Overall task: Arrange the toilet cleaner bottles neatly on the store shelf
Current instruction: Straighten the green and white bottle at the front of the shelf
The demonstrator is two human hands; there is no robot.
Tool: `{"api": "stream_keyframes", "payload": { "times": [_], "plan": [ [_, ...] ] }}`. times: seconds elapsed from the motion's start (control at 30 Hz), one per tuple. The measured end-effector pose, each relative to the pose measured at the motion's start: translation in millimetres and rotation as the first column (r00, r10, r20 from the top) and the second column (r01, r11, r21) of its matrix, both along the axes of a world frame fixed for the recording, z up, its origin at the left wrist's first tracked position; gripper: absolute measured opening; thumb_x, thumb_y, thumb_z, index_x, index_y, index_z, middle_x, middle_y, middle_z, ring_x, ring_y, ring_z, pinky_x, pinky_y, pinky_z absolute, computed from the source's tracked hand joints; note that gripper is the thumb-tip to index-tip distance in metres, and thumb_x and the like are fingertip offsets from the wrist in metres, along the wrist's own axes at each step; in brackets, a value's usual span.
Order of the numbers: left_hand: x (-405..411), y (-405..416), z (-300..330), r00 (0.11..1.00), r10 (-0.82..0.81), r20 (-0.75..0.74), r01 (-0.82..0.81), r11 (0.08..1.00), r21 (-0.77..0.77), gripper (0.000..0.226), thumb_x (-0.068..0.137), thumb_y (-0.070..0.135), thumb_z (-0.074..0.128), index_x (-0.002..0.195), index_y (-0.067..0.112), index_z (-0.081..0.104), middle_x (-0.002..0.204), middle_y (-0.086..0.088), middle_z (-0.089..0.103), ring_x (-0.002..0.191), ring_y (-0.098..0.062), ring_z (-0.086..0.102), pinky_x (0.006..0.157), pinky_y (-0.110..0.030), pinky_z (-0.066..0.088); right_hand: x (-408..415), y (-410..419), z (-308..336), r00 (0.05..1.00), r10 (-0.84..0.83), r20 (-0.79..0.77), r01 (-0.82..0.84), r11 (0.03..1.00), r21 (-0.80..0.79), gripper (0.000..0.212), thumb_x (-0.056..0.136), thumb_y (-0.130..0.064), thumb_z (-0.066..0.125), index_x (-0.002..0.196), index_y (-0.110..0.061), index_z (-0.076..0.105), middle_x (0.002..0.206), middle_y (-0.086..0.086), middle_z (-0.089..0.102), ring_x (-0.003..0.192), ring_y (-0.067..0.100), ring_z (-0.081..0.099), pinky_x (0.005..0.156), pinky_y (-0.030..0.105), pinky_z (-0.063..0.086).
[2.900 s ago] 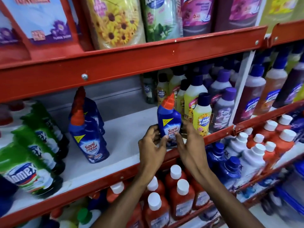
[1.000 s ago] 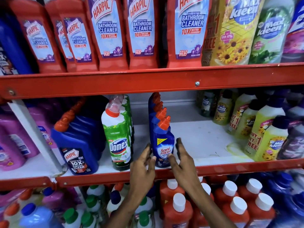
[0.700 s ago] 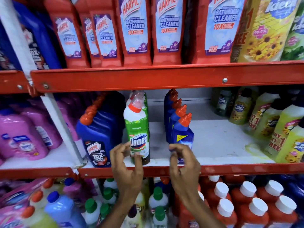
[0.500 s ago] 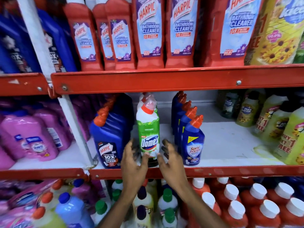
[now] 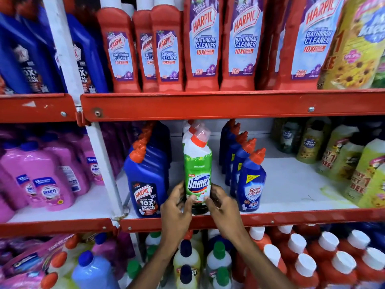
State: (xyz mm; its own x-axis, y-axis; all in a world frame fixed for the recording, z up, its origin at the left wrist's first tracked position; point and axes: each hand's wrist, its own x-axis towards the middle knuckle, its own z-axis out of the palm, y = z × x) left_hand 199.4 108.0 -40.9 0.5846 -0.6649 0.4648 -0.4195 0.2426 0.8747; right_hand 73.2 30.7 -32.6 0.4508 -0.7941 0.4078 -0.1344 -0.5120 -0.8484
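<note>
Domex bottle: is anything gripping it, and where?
Yes. Both hands, left hand and right hand, clasp the front Domex bottle at its lower body, one each side; it stands upright on the shelf.

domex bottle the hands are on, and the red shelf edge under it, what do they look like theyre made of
Domex bottle: looks like moulded plastic, white at the shoulder with a glossy green printed sleeve that catches light, and a translucent red-tinted cap. Both hands, left hand and right hand, have a grip on its base.

Shelf edge: probably painted sheet metal, going by the glossy red coat, folded lip and visible screws.
</note>
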Motion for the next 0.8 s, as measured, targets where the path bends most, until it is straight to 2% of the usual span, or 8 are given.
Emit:
{"api": "stream_keyframes", "payload": {
  "times": [0.13, 0.23, 0.3, 0.37, 0.5, 0.63, 0.73, 0.8],
  "plan": [
    [-4, 11, -5, 0.999, 0.031, 0.009, -0.031, 0.999, -0.035, 0.052, 0.093, 0.019, 0.07, 0.138, 0.036, 0.051, 0.132, 0.016, 0.064, 0.118, 0.009, 0.062, 0.096, -0.01, 0.05, -1, 15, -1, 0.984, -0.136, 0.114, 0.136, 0.991, 0.009, 0.042, 0.093, -0.022, 0.063, 0.135, -0.023, 0.056, 0.13, -0.009, 0.066, 0.113, -0.001, 0.064, 0.093, 0.011, 0.052],
    [0, 38, -6, 0.962, 0.238, 0.132, -0.217, 0.963, -0.159, 0.036, 0.093, 0.019, 0.072, 0.127, 0.029, 0.065, 0.124, 0.01, 0.07, 0.115, -0.007, 0.067, 0.097, -0.022, 0.054, 1, 40, 1, 0.916, -0.267, 0.3, 0.297, 0.953, -0.058, 0.026, 0.087, -0.018, 0.061, 0.112, -0.024, 0.064, 0.108, -0.006, 0.07, 0.099, 0.007, 0.067, 0.083, 0.02, 0.056],
    [12, 57, -4, 0.895, 0.395, 0.208, -0.317, 0.89, -0.328, 0.024, 0.089, 0.016, 0.071, 0.112, 0.02, 0.07, 0.109, 0.004, 0.069, 0.106, -0.013, 0.067, 0.094, -0.027, 0.054, 14, 56, 2, 0.932, -0.207, 0.298, 0.253, 0.959, -0.125, 0.022, 0.086, -0.01, 0.063, 0.102, -0.023, 0.067, 0.098, -0.006, 0.071, 0.091, 0.008, 0.067, 0.078, 0.021, 0.055],
    [29, 70, -2, 0.857, 0.485, 0.172, -0.39, 0.83, -0.398, 0.024, 0.085, 0.015, 0.071, 0.108, 0.015, 0.067, 0.106, 0.0, 0.062, 0.101, -0.022, 0.064, 0.091, -0.033, 0.053, 35, 68, 0, 0.974, -0.105, 0.199, 0.136, 0.979, -0.15, 0.027, 0.088, -0.007, 0.064, 0.107, -0.025, 0.069, 0.101, -0.009, 0.073, 0.093, 0.004, 0.069, 0.081, 0.016, 0.054],
    [64, 80, -4, 0.894, 0.441, 0.083, -0.424, 0.89, -0.166, 0.052, 0.082, 0.025, 0.072, 0.13, 0.018, 0.054, 0.125, 0.005, 0.059, 0.112, -0.021, 0.063, 0.096, -0.038, 0.054, 77, 73, -6, 1.0, 0.014, 0.026, -0.012, 0.995, -0.097, 0.041, 0.095, -0.018, 0.06, 0.136, -0.019, 0.056, 0.127, -0.011, 0.067, 0.114, 0.004, 0.066, 0.099, 0.024, 0.053],
    [86, 77, -7, 0.963, 0.269, -0.005, -0.269, 0.963, -0.027, 0.06, 0.081, 0.013, 0.082, 0.132, 0.025, 0.054, 0.119, 0.01, 0.071, 0.104, -0.004, 0.071, 0.09, -0.029, 0.059, 94, 64, -5, 0.997, 0.063, -0.039, -0.064, 0.998, -0.024, 0.04, 0.094, -0.014, 0.061, 0.133, -0.021, 0.06, 0.123, -0.011, 0.071, 0.108, -0.007, 0.067, 0.098, 0.025, 0.055],
    [96, 77, -6, 0.969, 0.245, -0.02, -0.245, 0.97, -0.003, 0.056, 0.08, -0.001, 0.079, 0.126, 0.024, 0.058, 0.112, 0.014, 0.074, 0.098, 0.0, 0.073, 0.089, -0.031, 0.061, 95, 61, -3, 0.996, 0.082, -0.046, -0.081, 0.996, 0.041, 0.038, 0.094, -0.01, 0.065, 0.132, -0.012, 0.061, 0.122, -0.008, 0.069, 0.098, -0.025, 0.06, 0.095, 0.013, 0.053],
    [98, 77, -7, 0.971, 0.239, -0.027, -0.239, 0.971, -0.013, 0.056, 0.08, -0.001, 0.079, 0.127, 0.022, 0.058, 0.112, 0.008, 0.075, 0.101, -0.003, 0.073, 0.091, -0.034, 0.062, 95, 59, -3, 0.995, 0.091, -0.05, -0.088, 0.995, 0.051, 0.039, 0.093, -0.01, 0.067, 0.132, -0.01, 0.061, 0.122, -0.006, 0.069, 0.096, -0.028, 0.059, 0.092, 0.006, 0.05]
  ]
}}
